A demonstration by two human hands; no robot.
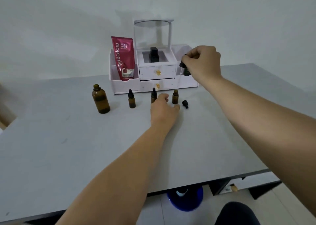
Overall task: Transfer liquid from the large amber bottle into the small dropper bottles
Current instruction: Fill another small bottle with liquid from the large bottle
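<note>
Amber glass stands in a loose row on the grey table (68, 147): the large amber bottle (100, 99) uncapped at the left, then a capped dropper bottle (131, 99), a second capped one (153, 95) partly behind my left hand (163, 109), and an open small bottle (175, 97) just right of it. A loose black cap (185, 104) lies on the table beside that open bottle. My left hand rests near the open bottle, fingers curled, gripping nothing I can see. My right hand (202, 62) is raised above, pinching a black-bulbed dropper (181, 65) whose clear tube hangs down before the white organizer (153, 74).
</note>
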